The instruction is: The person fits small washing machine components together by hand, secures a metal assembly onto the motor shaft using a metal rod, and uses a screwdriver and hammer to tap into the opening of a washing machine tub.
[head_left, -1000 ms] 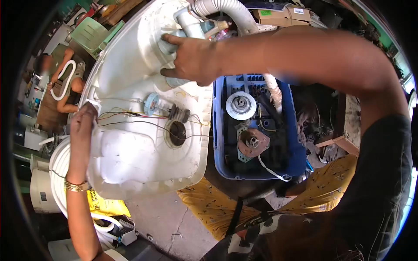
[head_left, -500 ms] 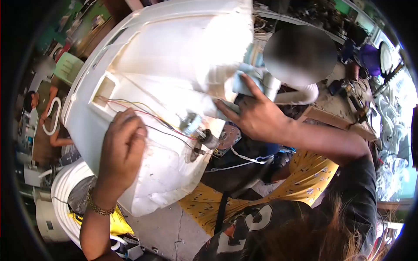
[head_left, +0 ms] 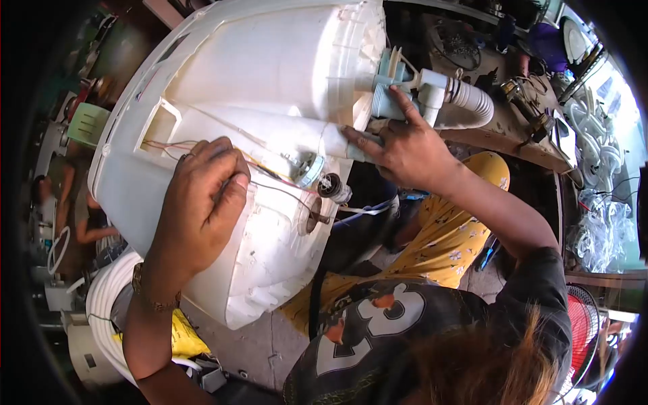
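Note:
A large white plastic tub (head_left: 270, 67) fills the upper middle, lying on its side. Over its lower part, my left hand (head_left: 206, 192) is closed with fingers curled near several thin wires (head_left: 253, 162); what it pinches, if anything, is hidden. My right hand (head_left: 408, 145) has its index finger stretched onto a blue-green plastic fitting (head_left: 388, 101), with another finger near the tub's edge. A white elbow pipe (head_left: 432, 94) joins that fitting to a ribbed hose (head_left: 472, 104). A round blue-and-metal part (head_left: 309, 169) and a dark cylindrical part (head_left: 334, 187) sit below the wires.
A coiled white hose (head_left: 101, 304) and a yellow bag (head_left: 189, 335) lie at lower left. A wooden bench (head_left: 526, 145) with metal parts stands at right, beside plastic-wrapped items (head_left: 601, 233). Another person's arm (head_left: 94, 233) shows at far left. A red fan (head_left: 580, 324) is at lower right.
The view has shifted, and the blurred oval at upper right is gone. My left hand has moved slightly right over the wires. My right hand still points at the fitting.

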A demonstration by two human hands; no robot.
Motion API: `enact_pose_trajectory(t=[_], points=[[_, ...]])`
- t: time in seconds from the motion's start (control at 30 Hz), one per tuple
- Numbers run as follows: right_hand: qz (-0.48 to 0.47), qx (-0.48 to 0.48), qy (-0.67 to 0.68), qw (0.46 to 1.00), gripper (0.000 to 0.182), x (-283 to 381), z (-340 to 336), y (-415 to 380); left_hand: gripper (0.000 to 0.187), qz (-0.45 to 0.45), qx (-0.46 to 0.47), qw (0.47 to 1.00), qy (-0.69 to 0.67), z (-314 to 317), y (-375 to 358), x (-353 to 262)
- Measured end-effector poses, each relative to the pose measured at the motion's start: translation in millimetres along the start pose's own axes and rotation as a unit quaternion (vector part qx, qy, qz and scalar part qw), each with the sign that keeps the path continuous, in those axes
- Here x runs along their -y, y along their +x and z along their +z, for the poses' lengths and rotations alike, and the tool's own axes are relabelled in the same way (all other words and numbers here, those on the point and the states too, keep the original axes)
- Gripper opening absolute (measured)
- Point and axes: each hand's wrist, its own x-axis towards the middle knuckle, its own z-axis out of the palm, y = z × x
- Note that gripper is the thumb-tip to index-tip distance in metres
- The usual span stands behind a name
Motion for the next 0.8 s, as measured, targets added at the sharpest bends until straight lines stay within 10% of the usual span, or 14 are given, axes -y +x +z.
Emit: enact_pose_trajectory(t=[0.4, 0.53, 0.67, 0.8], points=[[0.058, -0.199, 0.121, 0.971, 0.021, -23.6, -51.7, -22.6, 0.013, 0.003, 0.024, 1.000, 0.011, -3.8, -4.4, 1.5], [0.208, -0.297, 0.052, 0.931, 0.015, -66.5, -81.3, -97.5, 0.024, -0.020, 0.054, 0.998, 0.017, -4.4, -1.3, -0.4], [0.551, -0.352, 0.173, 0.737, 0.013, -72.3, -32.7, -227.0, 0.049, -0.050, 0.036, 0.996, 0.062, -4.6, -11.4, -5.5], [0.652, -0.135, 0.107, 0.739, 0.010, -13.4, 79.3, -344.7, 0.064, 0.019, 0.074, 0.975, 0.206, -45.2, -34.9, -15.2]])
